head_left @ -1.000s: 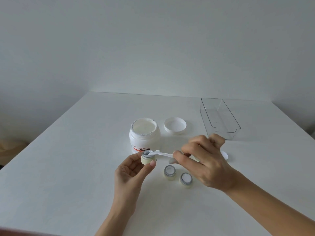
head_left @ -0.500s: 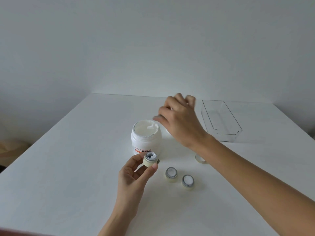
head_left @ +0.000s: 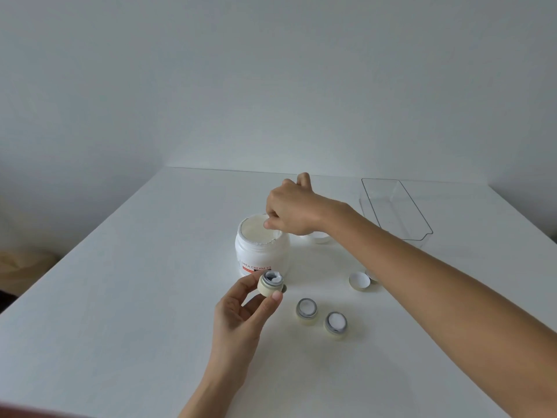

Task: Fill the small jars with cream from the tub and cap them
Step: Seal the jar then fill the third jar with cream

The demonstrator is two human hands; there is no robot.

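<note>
Two jars (head_left: 306,309) look filled but uncapped, left hand (head_left: 238,315) pinches a part-filled third jar (head_left: 269,282), right hand (head_left: 291,211) curled over the tub (head_left: 261,245), grip unclear.

Looks like a plain room at home: bare white wall (head_left: 271,70), white desk (head_left: 120,297), no lab gear.

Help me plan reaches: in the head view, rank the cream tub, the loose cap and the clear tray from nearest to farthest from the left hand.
1. Cream tub, just behind the left hand.
2. Loose cap, off to the right.
3. Clear tray, far right corner.
</note>
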